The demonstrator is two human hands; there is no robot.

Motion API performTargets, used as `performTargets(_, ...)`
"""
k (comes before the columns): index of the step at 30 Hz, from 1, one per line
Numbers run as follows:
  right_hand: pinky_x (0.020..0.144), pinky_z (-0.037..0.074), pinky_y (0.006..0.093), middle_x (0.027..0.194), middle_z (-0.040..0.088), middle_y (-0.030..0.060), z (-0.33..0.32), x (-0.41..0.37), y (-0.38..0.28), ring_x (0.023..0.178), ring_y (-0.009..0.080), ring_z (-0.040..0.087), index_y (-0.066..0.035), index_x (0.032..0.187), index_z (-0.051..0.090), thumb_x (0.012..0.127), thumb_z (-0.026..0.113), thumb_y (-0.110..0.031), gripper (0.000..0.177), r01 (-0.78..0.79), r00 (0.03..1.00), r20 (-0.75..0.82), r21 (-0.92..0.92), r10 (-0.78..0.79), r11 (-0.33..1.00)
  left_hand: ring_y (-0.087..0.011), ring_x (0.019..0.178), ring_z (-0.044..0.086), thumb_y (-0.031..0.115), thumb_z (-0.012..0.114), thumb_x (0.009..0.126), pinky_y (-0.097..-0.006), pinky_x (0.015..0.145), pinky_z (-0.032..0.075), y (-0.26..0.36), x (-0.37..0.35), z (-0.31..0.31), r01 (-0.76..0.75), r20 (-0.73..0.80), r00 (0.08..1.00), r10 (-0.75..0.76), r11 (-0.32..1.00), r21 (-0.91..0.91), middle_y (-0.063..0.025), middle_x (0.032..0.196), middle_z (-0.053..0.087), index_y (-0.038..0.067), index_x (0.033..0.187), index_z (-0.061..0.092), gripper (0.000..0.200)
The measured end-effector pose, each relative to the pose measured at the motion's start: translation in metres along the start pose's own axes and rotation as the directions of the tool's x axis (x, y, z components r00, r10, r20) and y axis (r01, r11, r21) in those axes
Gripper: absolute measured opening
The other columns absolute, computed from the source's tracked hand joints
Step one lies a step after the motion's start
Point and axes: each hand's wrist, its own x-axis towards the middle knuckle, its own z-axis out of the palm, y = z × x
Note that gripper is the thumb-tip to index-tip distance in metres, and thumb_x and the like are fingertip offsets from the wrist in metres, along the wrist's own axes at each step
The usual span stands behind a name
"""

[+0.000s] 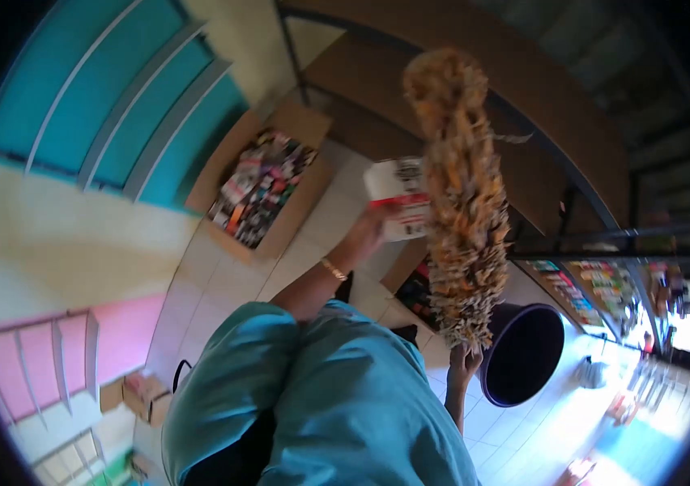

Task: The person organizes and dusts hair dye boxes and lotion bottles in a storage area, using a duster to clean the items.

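A shaggy brown and yellow feather duster (462, 202) stands upright in front of me. My right hand (462, 362) is closed around its lower end. My left hand (375, 227), with a gold bracelet at the wrist, grips a white and red box (400, 198). The duster hides part of that box's right side. Below the box, partly behind the duster, sits an open carton (404, 267) with dark items in it. My teal-clothed legs (345, 389) fill the lower middle.
A large open cardboard box (300, 206) full of small packets stands on the tiled floor at left. A dark bin (523, 354) is beside my right hand. Brown shelves (551, 121) with metal frames run along the upper right. A small carton (146, 397) lies lower left.
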Motion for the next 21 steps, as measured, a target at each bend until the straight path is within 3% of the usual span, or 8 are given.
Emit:
performTargets(3,0.045,0.028,0.0189,0.060,0.043,-0.0049,0.012,0.005,0.009,0.051,0.0023,0.037,-0.008,0.071,0.048,0.086,0.055,-0.023,0.022,0.140,0.981,0.161,-0.202,-0.108,0.969,-0.0181,0.092,0.056,0.005,0.059,0.074,-0.0329,0.086,0.044,-0.002,-0.010,-0.028,-0.006,-0.169,0.985,0.039,0.982,0.188,-0.0075,0.095,0.057,0.002,0.104,0.047,0.033)
performTargets(4,0.045,0.027,0.0188,0.059,0.043,-0.0052,0.014,0.009,0.006,0.050,0.0020,0.036,-0.008,0.071,0.049,0.086,0.055,-0.024,0.023,0.207,0.954,0.269,-0.276,-0.132,0.939,-0.0194,0.093,0.056,0.004,0.059,0.072,-0.0348,0.086,0.045,0.000,-0.018,-0.039,0.022,-0.231,0.973,0.006,0.992,0.122,-0.0077,0.096,0.056,0.002,0.104,0.047,0.034)
performTargets(6,0.045,0.031,0.0206,0.059,0.044,-0.0031,0.029,0.018,-0.003,0.053,0.0038,0.041,-0.006,0.074,0.049,0.087,0.053,-0.020,0.019,-0.056,0.976,0.198,-0.157,0.086,0.986,-0.0218,0.093,0.055,0.002,0.058,0.069,-0.0387,0.086,0.045,0.002,-0.025,-0.062,0.045,-0.329,0.943,-0.048,0.999,-0.019,-0.0081,0.097,0.055,0.003,0.104,0.047,0.037)
performTargets(8,0.041,0.028,0.0184,0.057,0.044,-0.0037,0.044,0.032,-0.015,0.049,0.0027,0.039,-0.007,0.070,0.049,0.087,0.052,-0.018,0.020,-0.243,0.964,0.089,-0.102,0.252,0.965,-0.0182,0.089,0.058,0.000,0.059,0.072,-0.0313,0.082,0.047,0.004,-0.038,-0.085,-0.023,-0.331,0.944,-0.006,0.996,-0.083,-0.0086,0.096,0.057,0.000,0.105,0.046,0.035)
performTargets(10,0.033,0.022,0.0187,0.048,0.038,-0.0038,0.062,0.047,-0.017,0.037,0.0031,0.034,-0.011,0.064,0.045,0.089,0.047,-0.019,0.027,-0.209,0.965,0.134,-0.135,0.227,0.968,-0.0183,0.092,0.057,-0.001,0.058,0.072,-0.0318,0.083,0.047,0.021,-0.052,-0.107,-0.079,-0.345,0.937,0.053,0.995,-0.061,-0.0100,0.101,0.057,0.000,0.107,0.045,0.037)
performTargets(17,0.033,0.022,0.0207,0.047,0.037,-0.0031,0.114,0.072,0.048,0.036,0.0050,0.033,-0.012,0.062,0.041,0.088,0.046,-0.017,0.027,-0.378,0.832,0.350,-0.208,0.430,0.902,-0.0209,0.103,0.051,0.003,0.060,0.074,-0.0346,0.089,0.042,0.041,-0.125,-0.253,-0.250,-0.696,0.643,0.320,0.947,0.204,-0.0097,0.112,0.051,0.003,0.115,0.041,0.045)
performTargets(19,0.035,0.023,0.0206,0.051,0.039,-0.0037,0.139,0.070,0.055,0.038,0.0054,0.035,-0.011,0.068,0.044,0.087,0.047,-0.014,0.019,-0.320,0.797,0.437,-0.281,0.417,0.905,-0.0229,0.106,0.050,0.005,0.059,0.076,-0.0387,0.090,0.042,0.053,-0.143,-0.307,-0.198,-0.742,0.528,0.412,0.910,0.365,-0.0093,0.114,0.050,0.004,0.117,0.039,0.046)
performTargets(21,0.036,0.024,0.0204,0.054,0.041,-0.0043,0.158,0.075,0.071,0.040,0.0055,0.036,-0.011,0.074,0.047,0.086,0.048,-0.011,0.012,-0.245,0.751,0.521,-0.352,0.406,0.903,-0.0207,0.106,0.049,0.007,0.060,0.076,-0.0356,0.089,0.042,0.064,-0.153,-0.337,-0.176,-0.831,0.417,0.369,0.930,0.324,-0.0078,0.115,0.050,0.006,0.120,0.038,0.049)
